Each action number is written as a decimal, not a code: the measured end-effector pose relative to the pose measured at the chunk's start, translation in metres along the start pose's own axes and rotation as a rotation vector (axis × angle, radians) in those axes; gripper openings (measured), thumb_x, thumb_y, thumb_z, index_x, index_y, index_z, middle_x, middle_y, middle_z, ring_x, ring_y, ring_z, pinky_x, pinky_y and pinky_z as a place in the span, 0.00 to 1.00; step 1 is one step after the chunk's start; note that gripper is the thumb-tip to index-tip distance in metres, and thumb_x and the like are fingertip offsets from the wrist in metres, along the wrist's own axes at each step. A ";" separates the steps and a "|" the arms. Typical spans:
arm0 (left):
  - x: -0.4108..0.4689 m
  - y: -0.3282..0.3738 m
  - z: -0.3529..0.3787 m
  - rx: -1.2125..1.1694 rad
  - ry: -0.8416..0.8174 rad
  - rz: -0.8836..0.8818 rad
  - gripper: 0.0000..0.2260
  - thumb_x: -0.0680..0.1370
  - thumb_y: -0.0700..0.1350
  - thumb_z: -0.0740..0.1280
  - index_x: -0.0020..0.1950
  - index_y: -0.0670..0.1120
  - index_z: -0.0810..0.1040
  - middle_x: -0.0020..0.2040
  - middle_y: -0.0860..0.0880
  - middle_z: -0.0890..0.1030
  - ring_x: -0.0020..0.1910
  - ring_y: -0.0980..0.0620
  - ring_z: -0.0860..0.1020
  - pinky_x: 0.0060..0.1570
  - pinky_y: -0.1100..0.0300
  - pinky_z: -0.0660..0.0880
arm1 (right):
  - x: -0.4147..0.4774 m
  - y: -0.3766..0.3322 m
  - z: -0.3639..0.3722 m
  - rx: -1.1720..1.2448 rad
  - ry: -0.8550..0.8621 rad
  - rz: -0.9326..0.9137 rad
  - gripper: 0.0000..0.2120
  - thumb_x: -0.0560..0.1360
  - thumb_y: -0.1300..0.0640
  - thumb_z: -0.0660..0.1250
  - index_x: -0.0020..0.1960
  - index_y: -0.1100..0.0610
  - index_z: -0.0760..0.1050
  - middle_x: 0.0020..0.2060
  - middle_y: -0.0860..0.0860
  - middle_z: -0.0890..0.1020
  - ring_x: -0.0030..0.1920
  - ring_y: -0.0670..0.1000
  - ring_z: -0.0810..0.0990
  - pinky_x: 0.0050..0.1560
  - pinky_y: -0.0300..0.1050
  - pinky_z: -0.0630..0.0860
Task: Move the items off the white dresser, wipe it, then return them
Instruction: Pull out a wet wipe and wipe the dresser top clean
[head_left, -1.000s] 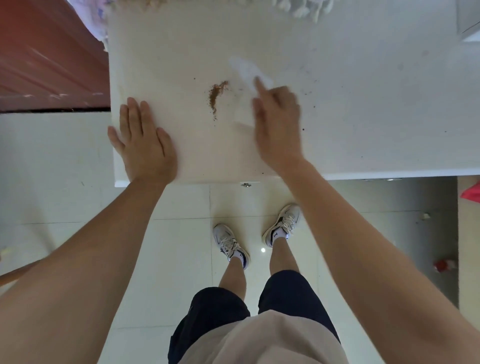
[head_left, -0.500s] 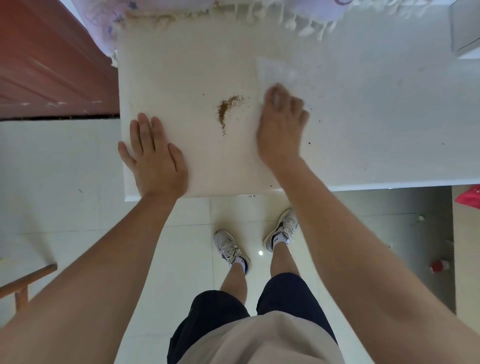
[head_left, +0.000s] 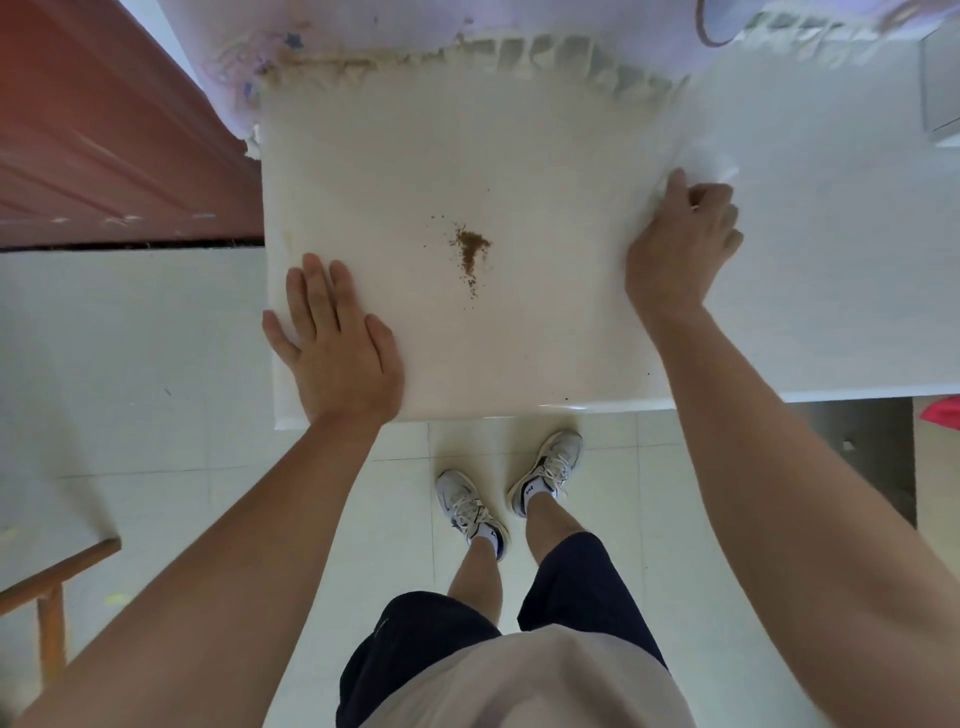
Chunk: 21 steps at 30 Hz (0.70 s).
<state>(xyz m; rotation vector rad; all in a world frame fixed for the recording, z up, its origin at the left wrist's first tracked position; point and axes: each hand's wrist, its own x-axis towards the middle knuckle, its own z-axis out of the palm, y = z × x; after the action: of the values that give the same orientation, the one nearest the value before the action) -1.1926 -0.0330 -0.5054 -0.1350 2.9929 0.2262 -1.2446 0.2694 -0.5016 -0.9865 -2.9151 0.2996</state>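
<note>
Overhead, from the head camera, a person stands at the near edge of the white dresser (head_left: 519, 156) in mid-wipe. The left hand (head_left: 337, 348) lies flat on the near-left corner, fingers straight and together, holding nothing and apparently bracing the body. The right hand (head_left: 680, 244) is on the top further right, its fingers curled over a crumpled white wipe (head_left: 719, 166) that shows only past the knuckles.

A small pile of brown crumbs (head_left: 470, 249) sits on the top between the two hands, roughly midway and touching neither. From the wipe it lies to the left and slightly nearer the person. Its thin tail runs front to back, toward the near edge. The hand with the wipe would likely have to sweep leftward, across that tail, to gather it. A sweep toward the near edge risks dropping grit onto the floor tiles (head_left: 156, 312).

A fringed cloth (head_left: 467, 31) hangs over the back edge of the top. A grey object (head_left: 940, 78) is cropped at the far right and cannot be identified. A red-brown panel (head_left: 104, 130) stands beyond the left side, and a wooden chair (head_left: 52, 587) juts in at lower left. Judging by the crumbs, the wiping step is unfinished, and the returning of items has yet to start.
</note>
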 end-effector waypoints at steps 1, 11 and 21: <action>0.000 0.000 0.000 0.001 -0.001 -0.002 0.28 0.80 0.49 0.49 0.79 0.42 0.52 0.80 0.43 0.51 0.78 0.44 0.49 0.73 0.36 0.46 | -0.009 -0.013 0.005 -0.017 0.002 -0.074 0.28 0.73 0.65 0.57 0.73 0.54 0.67 0.61 0.59 0.72 0.59 0.61 0.71 0.58 0.52 0.63; 0.001 0.002 0.000 -0.018 0.004 -0.010 0.27 0.80 0.49 0.48 0.79 0.43 0.53 0.80 0.43 0.53 0.78 0.45 0.49 0.73 0.37 0.46 | -0.038 -0.090 0.015 0.312 -0.221 -0.686 0.20 0.76 0.62 0.60 0.65 0.49 0.78 0.54 0.54 0.76 0.54 0.57 0.73 0.53 0.46 0.58; 0.002 0.001 0.000 0.006 0.009 -0.013 0.27 0.80 0.48 0.50 0.78 0.42 0.55 0.80 0.43 0.53 0.78 0.45 0.50 0.73 0.38 0.46 | 0.061 -0.172 0.028 0.079 -0.193 -0.667 0.18 0.80 0.57 0.55 0.67 0.47 0.73 0.65 0.53 0.72 0.67 0.59 0.67 0.59 0.50 0.64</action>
<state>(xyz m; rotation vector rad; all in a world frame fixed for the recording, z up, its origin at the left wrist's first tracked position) -1.1942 -0.0320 -0.5054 -0.1554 3.0008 0.2159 -1.3987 0.1686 -0.4954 0.0580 -3.1491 0.4764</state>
